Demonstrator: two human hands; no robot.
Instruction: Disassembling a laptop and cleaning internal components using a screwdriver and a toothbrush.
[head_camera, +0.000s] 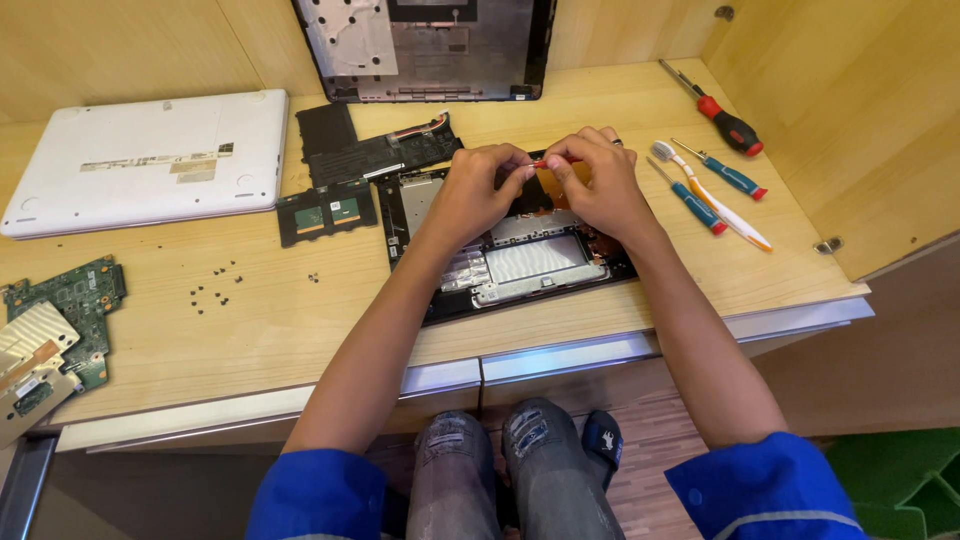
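On the wooden surface, centre, lies an opened laptop base, innards up. Both hands work over its far edge: left hand and right hand, grips pinched together on a small red part, likely for fine control. White lid far left; circuit board near left; screwdrivers right; loose screws.

Looks like a small electronics repair bench – a plywood worktop boxed in by wooden walls, with an opened laptop chassis, a loose green circuit board, tiny screws and precision screwdrivers scattered about.
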